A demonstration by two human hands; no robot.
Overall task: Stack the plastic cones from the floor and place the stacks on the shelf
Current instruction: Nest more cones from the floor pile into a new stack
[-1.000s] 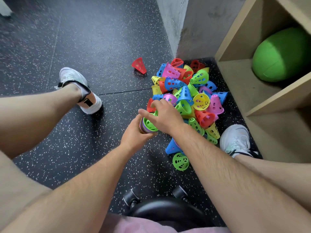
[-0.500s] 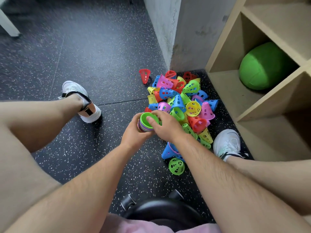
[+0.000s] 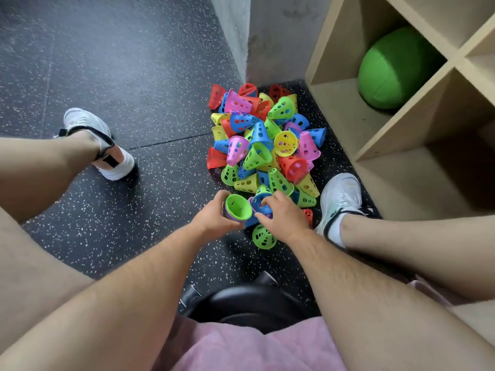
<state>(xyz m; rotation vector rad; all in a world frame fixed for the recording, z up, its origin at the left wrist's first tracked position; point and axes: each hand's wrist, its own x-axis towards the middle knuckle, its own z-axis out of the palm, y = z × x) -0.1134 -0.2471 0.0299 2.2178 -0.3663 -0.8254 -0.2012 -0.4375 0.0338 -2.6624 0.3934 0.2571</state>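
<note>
Above the black speckled floor [image 3: 134,76], beside a grey wall and wooden shelf [image 3: 401,145], your left hand [image 3: 214,216] clasps a green-topped stack [image 3: 237,207] of perforated cones while your right hand [image 3: 282,216] curls its fingers round a blue cone [image 3: 261,204] at the bright pile's [image 3: 265,145] near edge.

Bright even light, soft shadows; wide-angle edges
</note>
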